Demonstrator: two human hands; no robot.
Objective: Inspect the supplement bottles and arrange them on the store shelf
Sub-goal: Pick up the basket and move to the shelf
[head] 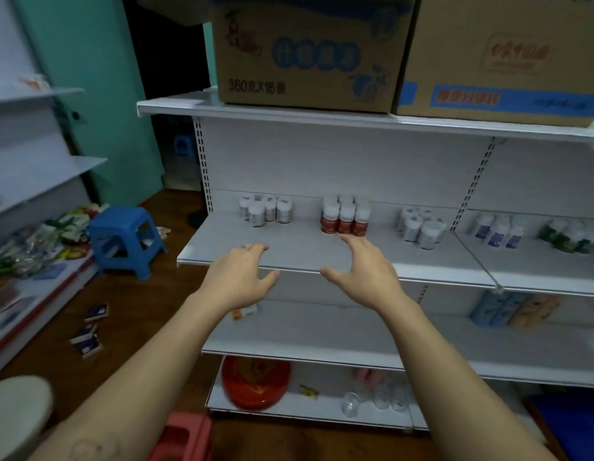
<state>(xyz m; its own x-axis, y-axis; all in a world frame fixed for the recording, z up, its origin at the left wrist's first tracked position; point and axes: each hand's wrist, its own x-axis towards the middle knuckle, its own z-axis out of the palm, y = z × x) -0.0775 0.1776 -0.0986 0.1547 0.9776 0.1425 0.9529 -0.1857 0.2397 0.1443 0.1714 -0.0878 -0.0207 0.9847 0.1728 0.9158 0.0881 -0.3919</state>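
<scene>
- Both hands are held out over the front of the white metal shelf point(289, 249), and nothing is gripped by either.
- The left hand point(242, 274) is seen to the left of and nearer than the red-labelled bottles point(346, 218), palm down, fingers spread and loosely bent, empty.
- The right hand point(365, 271) is placed directly in front of the red-labelled bottles, fingers extended and splayed, thumb swung wide. Its fingertips end at the front row's bases (contact cannot be confirmed).
- The red-labelled bottles stand upright in a tight block toward the back of the shelf.
- A grey-labelled cluster point(265, 211) stands well to their left and a pale-labelled cluster point(420, 227) to their right. Blue-labelled bottles point(498, 231) and green-labelled bottles point(568, 236) follow farther right.
- A pick-up for inspection is judged to be the step in hand, with the red-labelled block the likely target.
- The bottles are already grouped by label, so the arranging looks partly done.
- For the next move, one front bottle would need to be closed on around its body. Its neighbours are packed against it and could be knocked.
- The bottles are small cylinders with white round caps and glossy wrap labels, probably smooth plastic.
- The shelf surface is flat and matt, so an easy slide is expected.
</scene>
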